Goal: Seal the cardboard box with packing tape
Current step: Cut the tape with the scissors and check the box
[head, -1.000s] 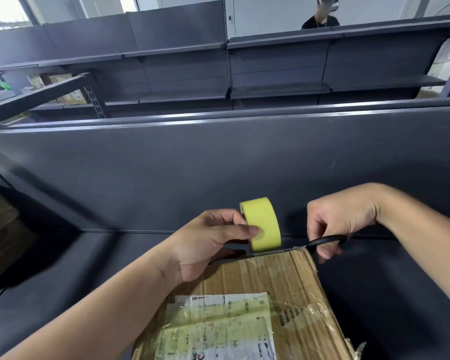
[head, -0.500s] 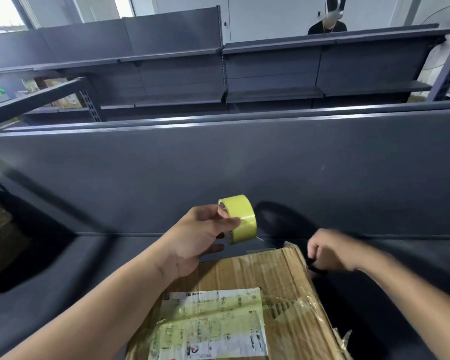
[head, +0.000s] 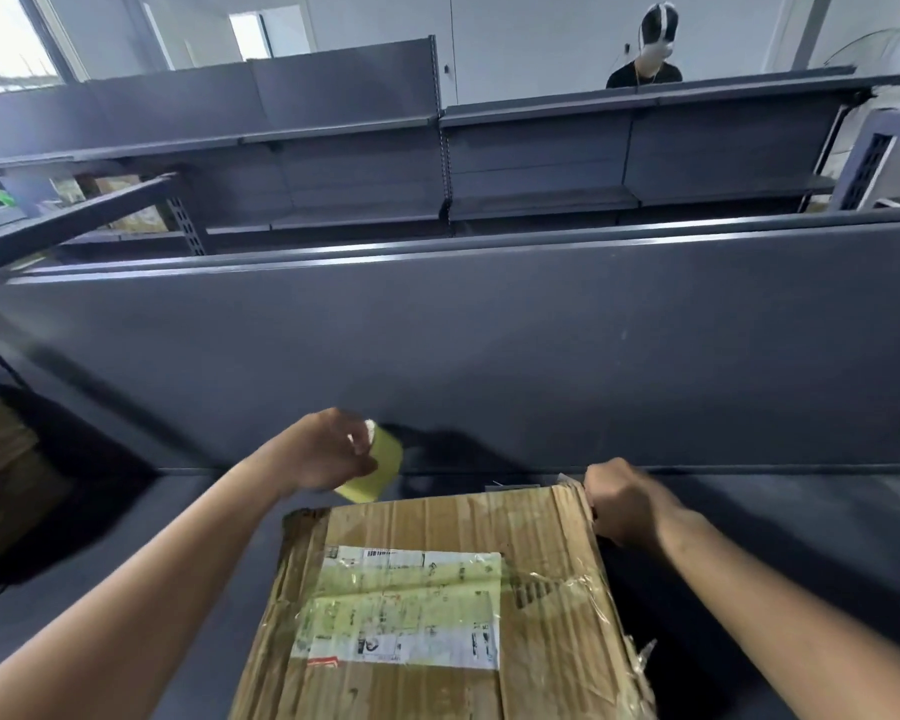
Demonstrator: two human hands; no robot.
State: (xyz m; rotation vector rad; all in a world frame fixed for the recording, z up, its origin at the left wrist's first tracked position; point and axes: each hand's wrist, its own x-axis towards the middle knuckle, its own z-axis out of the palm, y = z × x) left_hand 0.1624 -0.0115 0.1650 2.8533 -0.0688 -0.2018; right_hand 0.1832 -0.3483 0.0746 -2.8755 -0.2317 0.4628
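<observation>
A worn cardboard box (head: 437, 522) lies on the dark shelf right in front of me, with a shipping label (head: 401, 605) under clear film on its top. My left hand (head: 318, 454) holds a yellow-green roll of packing tape (head: 378, 467) just beyond the box's far left corner, slightly above the shelf. My right hand (head: 622, 504) is a closed fist pressed against the box's far right corner. The black-handled tool it gripped a moment ago is hidden under the fist.
A tall dark back panel (head: 489, 345) rises directly behind the box. Brown cartons (head: 1, 459) sit at the left edge. More grey shelving (head: 541, 148) stands beyond, with a person (head: 645, 65) behind it.
My left hand has carried the tape roll left and down, away from the box's far edge. My right hand dropped from above the far edge to the box's right corner.
</observation>
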